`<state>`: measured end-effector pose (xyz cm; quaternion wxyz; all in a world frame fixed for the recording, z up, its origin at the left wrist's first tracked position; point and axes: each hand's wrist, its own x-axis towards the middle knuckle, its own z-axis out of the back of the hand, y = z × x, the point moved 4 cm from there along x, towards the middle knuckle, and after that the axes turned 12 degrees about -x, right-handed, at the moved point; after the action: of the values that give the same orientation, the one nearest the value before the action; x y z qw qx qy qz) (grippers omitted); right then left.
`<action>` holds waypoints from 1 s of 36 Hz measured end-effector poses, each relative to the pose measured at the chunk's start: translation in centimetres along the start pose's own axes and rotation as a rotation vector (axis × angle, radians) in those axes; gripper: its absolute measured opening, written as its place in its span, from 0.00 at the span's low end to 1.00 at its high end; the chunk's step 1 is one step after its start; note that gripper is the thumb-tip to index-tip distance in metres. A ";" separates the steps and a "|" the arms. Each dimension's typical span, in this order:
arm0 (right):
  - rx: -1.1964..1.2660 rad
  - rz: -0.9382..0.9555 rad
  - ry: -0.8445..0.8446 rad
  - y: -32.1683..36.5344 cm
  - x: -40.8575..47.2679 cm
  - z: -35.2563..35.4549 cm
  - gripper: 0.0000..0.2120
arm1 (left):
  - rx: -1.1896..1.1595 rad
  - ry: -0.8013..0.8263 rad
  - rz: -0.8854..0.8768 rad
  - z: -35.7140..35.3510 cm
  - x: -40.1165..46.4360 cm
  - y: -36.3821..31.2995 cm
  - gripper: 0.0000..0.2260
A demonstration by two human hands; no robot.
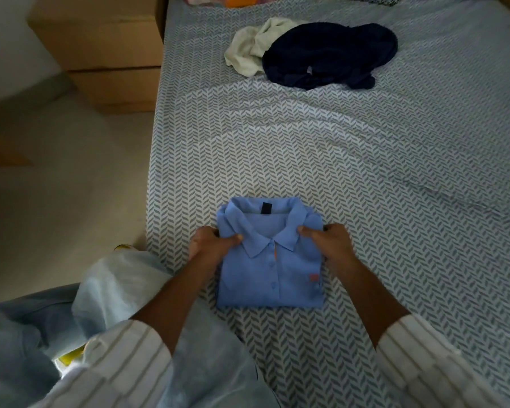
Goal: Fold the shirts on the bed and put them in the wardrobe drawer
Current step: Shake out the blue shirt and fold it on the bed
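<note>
A light blue polo shirt point(270, 275) lies folded into a compact rectangle near the bed's front edge, collar up and facing away from me. My left hand point(209, 244) grips its left edge at the shoulder, thumb on top. My right hand point(331, 244) grips the right edge the same way. Farther up the bed, a crumpled dark navy shirt point(330, 55) lies in a heap, with a crumpled cream shirt point(252, 47) tucked against its left side.
The bed point(365, 160) has a grey-and-white herringbone sheet with ridged wrinkles. A wooden unit with drawers point(112, 57) stands left of the bed beyond bare floor point(62, 187). Pale blue fabric point(121, 287) bunches by my left arm. Colourful items point(236, 0) sit at the bed's far end.
</note>
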<state>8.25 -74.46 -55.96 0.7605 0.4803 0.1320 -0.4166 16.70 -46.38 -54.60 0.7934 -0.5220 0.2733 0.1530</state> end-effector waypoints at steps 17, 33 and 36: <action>0.226 0.144 0.308 4.3 -1.2 0.0 0.23 | -0.499 0.341 -0.086 -0.7 -1.0 -3.0 0.13; 0.199 0.409 0.528 15.8 -10.6 -2.7 0.18 | -0.704 0.308 -0.289 11.5 -7.7 -6.6 0.16; 0.185 0.483 0.534 18.8 -13.4 -5.0 0.18 | -0.735 0.238 -0.360 15.7 -10.6 -6.6 0.13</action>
<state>15.29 -59.85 -38.81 0.7289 0.6562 0.1703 -0.0954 15.97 -34.32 -38.60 0.5316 -0.8234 0.1947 0.0381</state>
